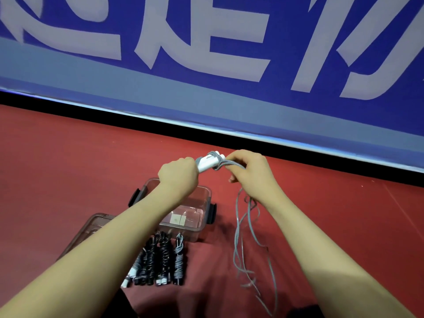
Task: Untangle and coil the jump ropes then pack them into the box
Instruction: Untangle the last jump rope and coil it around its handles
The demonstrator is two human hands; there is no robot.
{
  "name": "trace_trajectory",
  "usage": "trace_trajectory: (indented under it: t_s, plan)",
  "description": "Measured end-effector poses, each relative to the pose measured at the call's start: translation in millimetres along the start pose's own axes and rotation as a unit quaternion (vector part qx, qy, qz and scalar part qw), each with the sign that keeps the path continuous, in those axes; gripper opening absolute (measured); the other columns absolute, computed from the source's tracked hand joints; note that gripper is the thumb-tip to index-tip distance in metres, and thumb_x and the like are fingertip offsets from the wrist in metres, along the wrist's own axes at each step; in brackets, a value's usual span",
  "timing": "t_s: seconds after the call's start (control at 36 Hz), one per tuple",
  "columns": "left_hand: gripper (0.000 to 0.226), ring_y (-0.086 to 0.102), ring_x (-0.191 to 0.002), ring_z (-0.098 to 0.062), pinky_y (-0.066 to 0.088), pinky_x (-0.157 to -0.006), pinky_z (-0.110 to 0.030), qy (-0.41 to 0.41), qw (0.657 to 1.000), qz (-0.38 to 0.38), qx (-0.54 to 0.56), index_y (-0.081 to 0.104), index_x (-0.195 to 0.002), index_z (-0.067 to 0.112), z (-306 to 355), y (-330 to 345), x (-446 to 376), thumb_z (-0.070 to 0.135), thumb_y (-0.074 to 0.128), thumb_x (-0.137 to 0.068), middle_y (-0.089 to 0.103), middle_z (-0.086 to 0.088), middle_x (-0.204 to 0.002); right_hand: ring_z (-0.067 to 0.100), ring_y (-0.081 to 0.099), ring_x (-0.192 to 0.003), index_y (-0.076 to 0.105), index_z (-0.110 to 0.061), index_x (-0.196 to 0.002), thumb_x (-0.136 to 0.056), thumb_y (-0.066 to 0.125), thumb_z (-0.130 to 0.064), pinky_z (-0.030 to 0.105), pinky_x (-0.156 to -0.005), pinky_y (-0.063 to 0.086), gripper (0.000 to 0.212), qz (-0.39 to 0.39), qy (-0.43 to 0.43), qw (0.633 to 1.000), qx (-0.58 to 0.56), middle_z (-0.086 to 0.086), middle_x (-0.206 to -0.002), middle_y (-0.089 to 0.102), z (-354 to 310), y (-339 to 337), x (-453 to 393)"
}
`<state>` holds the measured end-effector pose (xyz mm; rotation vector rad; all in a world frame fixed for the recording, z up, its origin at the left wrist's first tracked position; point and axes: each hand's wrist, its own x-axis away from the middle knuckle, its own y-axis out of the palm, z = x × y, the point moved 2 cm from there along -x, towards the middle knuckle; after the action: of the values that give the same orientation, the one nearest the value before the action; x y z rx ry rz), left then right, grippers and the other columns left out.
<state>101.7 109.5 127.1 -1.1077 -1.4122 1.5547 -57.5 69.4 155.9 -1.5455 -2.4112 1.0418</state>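
The white handles (209, 163) of a jump rope are clenched in the left hand (178, 175), while the grey cord (231, 165) wound round them is pinched by the right hand (249, 169); loose loops are left hanging to the red floor (332, 216). Below, a clear box (197, 226) is seen, its lid (87, 228) beside it, coiled ropes (160, 260) laid in front.

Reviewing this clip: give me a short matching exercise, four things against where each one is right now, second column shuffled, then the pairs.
Things:
1. white handles
2. grey cord
3. clear box
4. coiled ropes

Places:
A. lying side by side on the red floor, nearer than the box
B. gripped in the left hand
C. open on the floor, under the left forearm
D. hanging from the right hand to the floor

Pairs: 1-B, 2-D, 3-C, 4-A
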Motion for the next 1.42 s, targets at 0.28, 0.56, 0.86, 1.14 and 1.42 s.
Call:
trace_trajectory:
  t_s: [0.28, 0.56, 0.86, 1.14, 1.42]
  plan:
    - [0.021, 0.061, -0.085, -0.03, 0.036, -0.064, -0.03, 0.039, 0.998, -0.018, -0.043, 0.057, -0.107, 0.01, 4.4, -1.9, 1.5, 0.011, 0.043, -0.091, 0.063, -0.007, -0.102, 0.016, 0.059, -0.079, 0.07, -0.029, -0.085, -0.084, 0.06, -0.015, 0.044, -0.073, 0.049, 0.017, -0.044, -0.057, 0.994, 0.082, -0.015, -0.081, 0.064, 3.3, 3.4, 0.7]
    - [0.019, 0.062, -0.087, -0.029, 0.031, -0.059, -0.029, 0.245, 0.961, 0.021, -0.125, 0.052, -0.106, 0.02, 8.9, -6.1, 5.8, 0.027, 0.035, -0.099, 0.066, -0.003, -0.097, 0.009, 0.053, -0.068, 0.063, -0.034, -0.078, -0.075, 0.059, -0.009, 0.03, -0.067, 0.044, 0.026, 0.021, 0.003, 0.99, 0.141, -0.013, -0.068, 0.059, 4.0, -14.8, -6.4]
    - [0.015, 0.042, -0.036, -0.022, 0.024, -0.039, -0.02, 0.409, 0.871, 0.27, 0.039, 0.053, -0.061, 0.012, 16.2, -27.8, 14.6, 0.013, 0.042, -0.072, 0.046, 0.0, -0.047, 0.008, 0.038, -0.048, 0.051, -0.021, -0.065, -0.086, 0.068, -0.027, 0.024, -0.055, 0.038, 0.028, 0.01, 0.055, 0.997, 0.049, -0.007, -0.05, 0.044, 22.3, -20.2, -13.0]
    - [0.014, 0.044, -0.048, -0.03, 0.013, -0.043, -0.025, 0.132, 0.953, 0.232, 0.141, 0.04, -0.083, 0.011, 19.4, -42.9, 6.6, 0.006, 0.053, -0.08, 0.044, -0.003, -0.061, 0.008, 0.044, -0.057, 0.059, -0.015, -0.074, -0.087, 0.065, -0.02, 0.022, -0.057, 0.036, 0.016, -0.044, 0.024, 0.998, 0.046, -0.005, -0.062, 0.053, 13.9, -7.0, -6.9]
    - [0.007, 0.061, -0.083, -0.036, 0.033, -0.06, -0.035, -0.002, 0.994, 0.064, 0.083, 0.039, -0.098, 0.009, 12.9, -22.3, -2.7, 0.01, 0.044, -0.092, 0.064, -0.012, -0.095, 0.011, 0.034, -0.048, 0.049, -0.017, -0.055, -0.081, 0.071, -0.024, 0.028, -0.052, 0.032, 0.035, -0.081, 0.023, 0.995, 0.054, -0.006, -0.048, 0.041, -2.3, 0.0, -1.8]
